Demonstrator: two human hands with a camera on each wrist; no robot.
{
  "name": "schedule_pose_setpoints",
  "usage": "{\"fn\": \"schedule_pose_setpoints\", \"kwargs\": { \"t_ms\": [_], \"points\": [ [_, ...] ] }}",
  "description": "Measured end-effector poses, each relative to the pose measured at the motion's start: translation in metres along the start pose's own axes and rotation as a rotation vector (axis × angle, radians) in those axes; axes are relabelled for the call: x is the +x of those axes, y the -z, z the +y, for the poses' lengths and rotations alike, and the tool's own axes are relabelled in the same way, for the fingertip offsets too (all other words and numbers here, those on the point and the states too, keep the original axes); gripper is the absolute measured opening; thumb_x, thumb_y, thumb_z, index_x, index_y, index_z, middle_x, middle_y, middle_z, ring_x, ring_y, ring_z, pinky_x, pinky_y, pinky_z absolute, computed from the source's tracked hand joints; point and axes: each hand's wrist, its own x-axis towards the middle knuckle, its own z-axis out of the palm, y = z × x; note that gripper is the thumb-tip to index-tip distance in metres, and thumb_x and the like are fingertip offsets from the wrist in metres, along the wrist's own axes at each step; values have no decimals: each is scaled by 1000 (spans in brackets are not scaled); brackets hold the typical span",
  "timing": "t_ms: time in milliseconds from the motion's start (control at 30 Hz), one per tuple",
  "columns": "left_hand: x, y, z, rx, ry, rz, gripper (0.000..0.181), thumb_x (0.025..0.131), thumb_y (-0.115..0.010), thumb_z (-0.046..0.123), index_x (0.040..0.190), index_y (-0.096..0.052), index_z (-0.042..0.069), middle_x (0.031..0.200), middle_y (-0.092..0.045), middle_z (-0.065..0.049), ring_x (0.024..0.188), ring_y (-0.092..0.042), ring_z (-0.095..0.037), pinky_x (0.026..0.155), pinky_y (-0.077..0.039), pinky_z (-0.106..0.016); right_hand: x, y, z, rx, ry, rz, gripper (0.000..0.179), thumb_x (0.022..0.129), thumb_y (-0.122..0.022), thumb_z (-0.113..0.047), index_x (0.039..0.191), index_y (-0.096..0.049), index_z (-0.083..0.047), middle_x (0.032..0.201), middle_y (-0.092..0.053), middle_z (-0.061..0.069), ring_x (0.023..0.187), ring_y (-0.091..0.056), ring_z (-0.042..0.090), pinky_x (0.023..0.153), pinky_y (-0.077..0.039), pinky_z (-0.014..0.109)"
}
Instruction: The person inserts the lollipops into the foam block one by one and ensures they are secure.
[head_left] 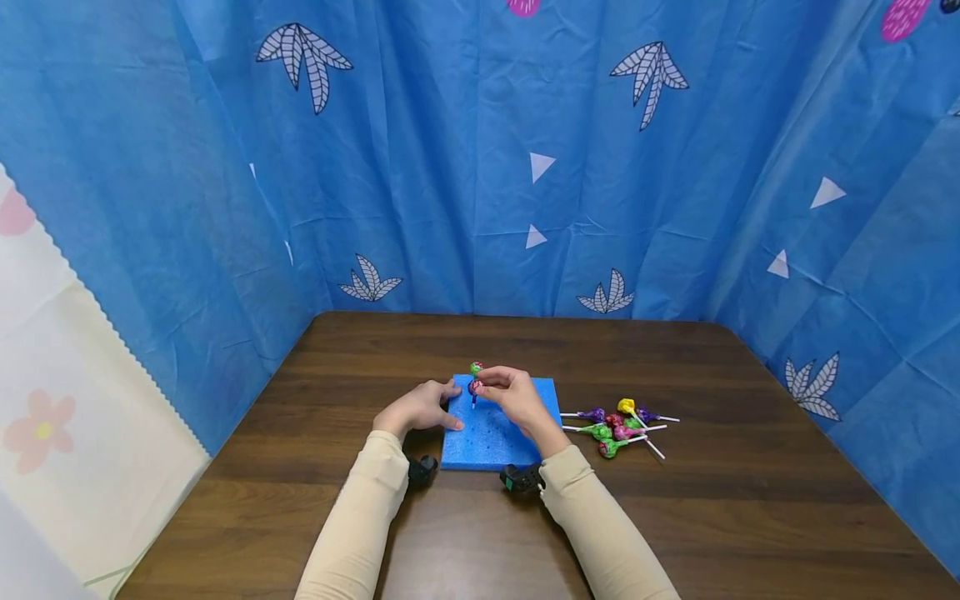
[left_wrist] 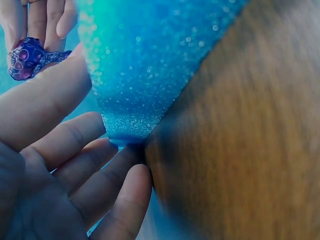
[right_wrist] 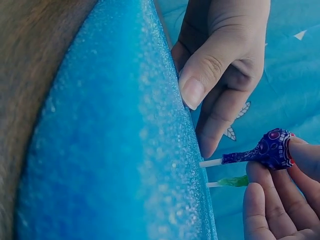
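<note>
A flat blue foam block (head_left: 487,443) lies on the table in front of the person. My left hand (head_left: 418,408) rests on its left edge, thumb on top and fingers spread along the side. Between thumb and fingertips, my right hand (head_left: 517,402) pinches a lollipop in a purple wrapper (right_wrist: 274,149). Its white stick points down and meets the foam near the far left part; how deep it goes cannot be told. Just behind, a green-wrapped lollipop (head_left: 477,367) stands upright in the block. Small dark holes dot the foam's top.
To the right of the block lies a loose pile of several lollipops, among them a yellow one (head_left: 626,406), a pink one (head_left: 624,432) and a green one (head_left: 609,448). The brown wooden table (head_left: 300,500) ends at a blue patterned curtain (head_left: 450,167).
</note>
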Motion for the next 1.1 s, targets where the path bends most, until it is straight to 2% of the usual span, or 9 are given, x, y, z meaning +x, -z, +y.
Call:
{"fn": "schedule_pose_setpoints", "kwargs": {
  "t_ms": [233, 767, 1100],
  "points": [
    [0, 0, 1, 2, 4, 2, 74, 86, -79, 30, 150, -47, 12, 164, -31, -11, 152, -28, -36, 120, -31, -57, 0, 0, 3, -19, -20, 0, 21, 93, -70, -10, 113, -73, -5, 110, -76, 13, 104, -71, 22, 105, -52, 46],
    [1, 0, 1, 12, 4, -2, 75, 86, -79, 31, 151, -46, 13, 164, -31, -10, 152, -27, -35, 120, -30, -56, 1, 4, 0, -14, -44, 18, 24, 93, -71, -10, 116, -72, -3, 115, -74, 14, 107, -70, 24, 100, -55, 42],
    [0, 2, 3, 1, 9, -5, 75, 86, -79, 30, 151, -45, 12, 164, -31, -10, 152, -27, -35, 120, -30, -56, 1, 9, -2, -37, -46, 58, 24, 92, -72, -11, 116, -73, -7, 117, -73, 12, 111, -69, 27, 102, -54, 45]
  ]
}}
